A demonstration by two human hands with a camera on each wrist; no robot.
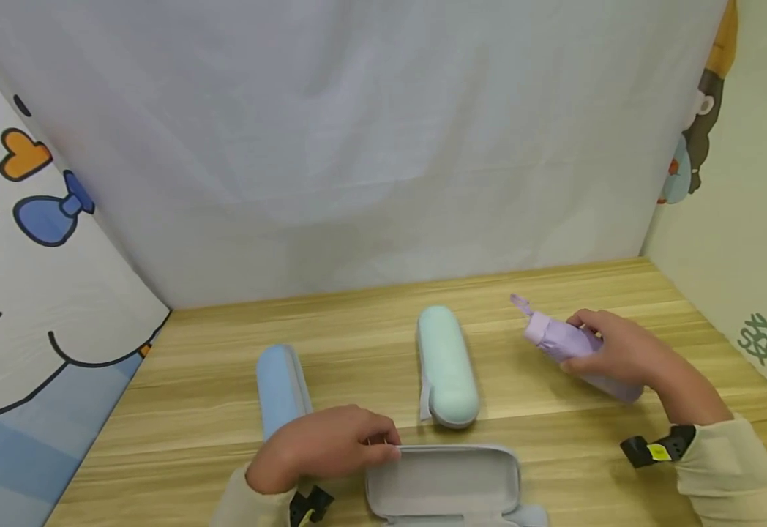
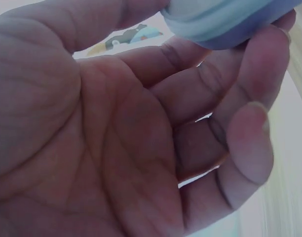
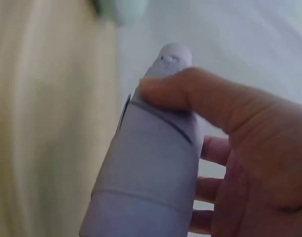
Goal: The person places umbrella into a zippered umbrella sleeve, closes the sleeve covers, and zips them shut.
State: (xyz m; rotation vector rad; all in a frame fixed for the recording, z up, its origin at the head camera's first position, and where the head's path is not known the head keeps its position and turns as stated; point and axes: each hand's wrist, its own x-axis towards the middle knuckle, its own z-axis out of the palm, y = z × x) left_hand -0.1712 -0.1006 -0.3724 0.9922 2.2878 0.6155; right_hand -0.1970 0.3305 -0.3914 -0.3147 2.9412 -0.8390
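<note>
My right hand [image 1: 610, 355] grips a folded lilac umbrella [image 1: 558, 340], its cap and wrist loop pointing to the far left. The right wrist view shows my thumb across the umbrella [image 3: 146, 163] and the fingers behind it. My left hand [image 1: 331, 443] pinches the upper left edge of an open zip case [image 1: 446, 479] with a pale grey lining. In the left wrist view the case's bluish rim [image 2: 230, 24] lies between thumb and fingertips, the other fingers loosely curled. The near part of this case is cut off by the head view's bottom edge.
A closed mint-green case [image 1: 448, 359] lies beyond the open case, between the hands. Another closed case, blue [image 1: 281, 388], lies left, partly behind my left hand. A white cloth [image 1: 383, 146] hangs behind the wooden table [image 1: 206, 351], with printed panels on both sides.
</note>
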